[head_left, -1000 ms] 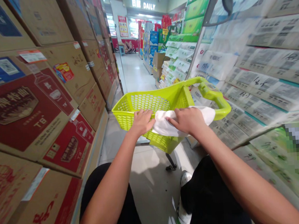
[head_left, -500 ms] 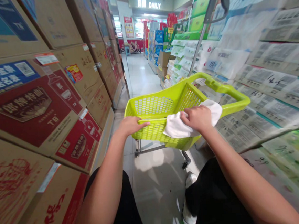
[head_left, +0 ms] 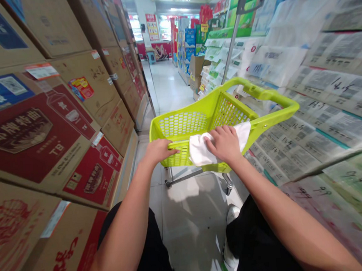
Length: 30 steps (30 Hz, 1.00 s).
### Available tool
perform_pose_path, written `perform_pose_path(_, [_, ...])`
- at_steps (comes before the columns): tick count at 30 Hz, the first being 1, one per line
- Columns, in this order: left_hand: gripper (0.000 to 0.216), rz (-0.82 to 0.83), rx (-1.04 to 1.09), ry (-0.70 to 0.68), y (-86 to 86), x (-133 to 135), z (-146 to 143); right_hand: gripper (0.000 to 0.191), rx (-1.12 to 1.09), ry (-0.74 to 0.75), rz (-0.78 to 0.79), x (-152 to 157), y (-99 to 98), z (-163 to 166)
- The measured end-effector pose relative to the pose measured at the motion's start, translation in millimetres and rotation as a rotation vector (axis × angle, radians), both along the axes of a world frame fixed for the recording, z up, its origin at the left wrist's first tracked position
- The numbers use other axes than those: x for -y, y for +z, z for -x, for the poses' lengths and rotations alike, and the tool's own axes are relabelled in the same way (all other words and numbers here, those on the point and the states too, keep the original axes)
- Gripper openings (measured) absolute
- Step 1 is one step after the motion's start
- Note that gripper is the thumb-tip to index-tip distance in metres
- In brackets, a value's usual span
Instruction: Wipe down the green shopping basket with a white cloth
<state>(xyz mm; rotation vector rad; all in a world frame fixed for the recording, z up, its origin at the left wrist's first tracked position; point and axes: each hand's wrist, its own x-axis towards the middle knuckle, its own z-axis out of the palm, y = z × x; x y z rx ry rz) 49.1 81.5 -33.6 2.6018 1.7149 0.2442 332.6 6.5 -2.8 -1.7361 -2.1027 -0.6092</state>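
Note:
A lime-green plastic shopping cart point(head_left: 183, 125) stands sideways in front of me, its handle to the right. My left hand point(head_left: 161, 150) is closed over the near rim by the front left corner, thumb along the outside. On the same rim, further right, my right hand point(head_left: 224, 144) presses a white cloth point(head_left: 199, 149) against the cart, fingers curled over the top. The cloth drapes down the outer side wall, and part of it shows to the right of the hand. My palms and the underside of the cloth are hidden.
Stacked cardboard cartons point(head_left: 36, 134) line the left side. Wrapped paper packs point(head_left: 327, 86) with handwritten prices are piled along the right. A grey metal pole point(head_left: 232, 48) rises behind the cart. An opened carton point(head_left: 197, 73) stands further down the tiled aisle point(head_left: 166, 82).
My right hand and the cloth have slid left along the near rim, away from the handle. My left hand keeps its hold on the rim. The view has shifted slightly.

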Motion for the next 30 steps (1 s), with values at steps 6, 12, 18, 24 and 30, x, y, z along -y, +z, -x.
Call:
perform_pose_path(6, [0.049, 0.012, 0.003, -0.01, 0.6, 0, 1, 0.044, -0.125, -0.163, -0.094, 3, 8.6, -16])
perform_pose_path(12, [0.051, -0.038, -0.017, 0.01, 0.9, 11, -5, 0.041, -0.057, 0.019, 0.013, 7, -5.4, 32])
perform_pose_path(18, [0.046, -0.073, 0.069, -0.035, -1.0, 21, -3, 0.044, 0.004, 0.143, 0.065, 3, -16.0, 64])
perform_pose_path(24, [0.05, -0.055, 0.288, -0.11, 1.6, 30, -4, 0.04, -0.006, 0.144, 0.081, 3, -16.0, 54])
perform_pose_path(30, [0.035, 0.075, 0.783, -0.214, 4.3, 24, -13, 0.038, -0.01, 0.138, 0.07, 3, -18.6, 47])
